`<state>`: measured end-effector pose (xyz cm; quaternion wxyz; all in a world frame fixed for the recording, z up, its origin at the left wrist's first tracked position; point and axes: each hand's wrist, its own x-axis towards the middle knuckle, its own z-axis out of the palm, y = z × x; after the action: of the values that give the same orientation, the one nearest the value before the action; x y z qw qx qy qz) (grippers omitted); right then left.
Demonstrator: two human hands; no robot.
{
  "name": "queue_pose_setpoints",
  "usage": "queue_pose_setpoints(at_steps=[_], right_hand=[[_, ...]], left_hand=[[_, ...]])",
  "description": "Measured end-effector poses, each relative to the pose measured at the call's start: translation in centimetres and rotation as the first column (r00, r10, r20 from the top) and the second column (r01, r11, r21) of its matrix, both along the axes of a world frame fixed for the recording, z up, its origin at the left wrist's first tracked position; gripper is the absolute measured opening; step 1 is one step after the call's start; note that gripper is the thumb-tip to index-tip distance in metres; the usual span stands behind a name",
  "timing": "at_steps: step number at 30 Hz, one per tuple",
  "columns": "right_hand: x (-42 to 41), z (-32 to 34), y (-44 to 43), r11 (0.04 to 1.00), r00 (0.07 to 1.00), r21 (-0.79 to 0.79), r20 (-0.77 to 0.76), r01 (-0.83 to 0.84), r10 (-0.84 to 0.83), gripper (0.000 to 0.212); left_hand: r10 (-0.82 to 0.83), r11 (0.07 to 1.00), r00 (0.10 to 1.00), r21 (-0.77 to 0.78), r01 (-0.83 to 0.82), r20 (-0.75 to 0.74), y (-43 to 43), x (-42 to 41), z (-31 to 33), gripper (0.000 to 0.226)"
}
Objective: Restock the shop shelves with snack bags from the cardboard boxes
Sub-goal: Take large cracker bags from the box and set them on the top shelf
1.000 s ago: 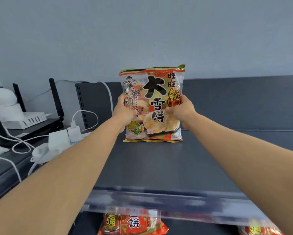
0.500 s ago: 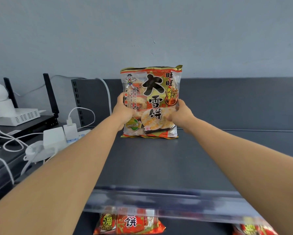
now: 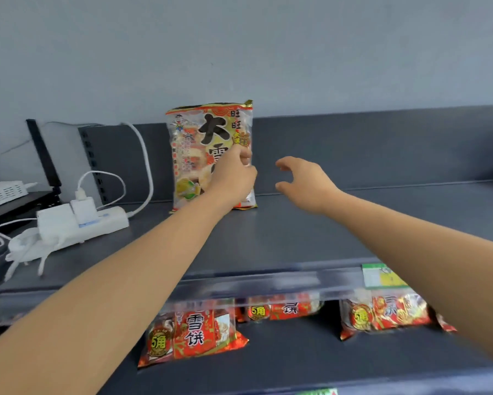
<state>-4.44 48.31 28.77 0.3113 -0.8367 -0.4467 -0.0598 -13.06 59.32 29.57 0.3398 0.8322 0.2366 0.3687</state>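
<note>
Snack bag (image 3: 211, 155) stands up straight on the top shelf (image 3: 268, 238), a bit above the middle of the frame and a little to the left. Its back is close to the dark panel (image 3: 367, 149) behind the shelf, and its bottom edge sits on the shelf. It is see-through with red and gold parts and big black letters. The left hand (image 3: 234, 175) is right in front of the bag and hides its lower right part. The fingers (image 3: 246, 157) are curled at the bag's right edge and pinch it there. The right hand (image 3: 305, 183) is to the right of the bag, near it but not touching it. Its fingers are spread and a little bent, and it holds nothing. It hangs over the shelf. At the left of the frame a white power strip (image 3: 103, 220) lies on the same shelf, with a white plug (image 3: 83, 205) stuck in it and white cables (image 3: 142, 166) looping up behind it. A white box (image 3: 3, 193) sits at the far left edge. A grey wall (image 3: 239, 52) fills the top of the frame. Along the front of the top shelf runs a clear strip (image 3: 254, 286) with a green and yellow tag (image 3: 382, 276) on its right part. Below it, on the lower shelf (image 3: 296, 357), lie red bags (image 3: 194, 334) flat in a row, from the bottom middle over to the right.
</note>
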Motion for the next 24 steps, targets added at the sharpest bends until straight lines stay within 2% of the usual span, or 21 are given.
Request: queue_pose_setpoints(at_steps=[3, 6, 9, 12, 15, 18, 21, 24], right_hand=[[1.4, -0.4, -5.9, 0.995, 0.993, -0.011, 0.072, 0.098, -0.097, 0.046], [3.2, -1.7, -13.4, 0.962, 0.961, 0.010, 0.049, 0.272, -0.272, 0.040], [4.9, -3.7, -22.4, 0.884, 0.883, -0.007, 0.045, 0.468, -0.467, 0.028], [5.8, -5.7, -32.0, 0.777, 0.777, -0.021, -0.002, 0.630, -0.630, 0.019], [6.7, -8.1, -40.9, 0.693, 0.695, -0.133, -0.037, 0.709, -0.718, 0.020], [8.8, -12.3, -48.4, 0.640, 0.666, -0.375, -0.073, 0.671, -0.742, 0.022], [12.0, -18.0, -54.2, 0.604, 0.645, -0.561, -0.154, 0.566, -0.748, 0.025], [15.1, -23.7, -59.3, 0.581, 0.615, -0.669, -0.229, 0.463, -0.754, 0.028]], left_hand=[[-0.194, 0.981, 0.981, 0.029, 0.193, 0.011, -6.0, 2.6, -0.7, 0.033], [-0.419, 0.907, 0.908, 0.037, 0.419, 0.005, -13.6, 5.4, -1.9, 0.031], [-0.647, 0.761, 0.761, 0.015, 0.648, -0.046, -22.3, 7.9, -4.1, 0.027], [-0.784, 0.614, 0.603, -0.042, 0.788, -0.147, -30.8, 9.5, -6.9, 0.027], [-0.835, 0.521, 0.481, -0.103, 0.847, -0.267, -38.2, 11.2, -10.4, 0.025], [-0.861, 0.454, 0.359, -0.225, 0.862, -0.361, -45.0, 13.6, -14.8, 0.018], [-0.838, 0.479, 0.315, -0.322, 0.817, -0.446, -51.2, 16.7, -20.0, 0.004], [-0.792, 0.556, 0.300, -0.428, 0.712, -0.531, -56.7, 19.7, -25.3, 0.006]])
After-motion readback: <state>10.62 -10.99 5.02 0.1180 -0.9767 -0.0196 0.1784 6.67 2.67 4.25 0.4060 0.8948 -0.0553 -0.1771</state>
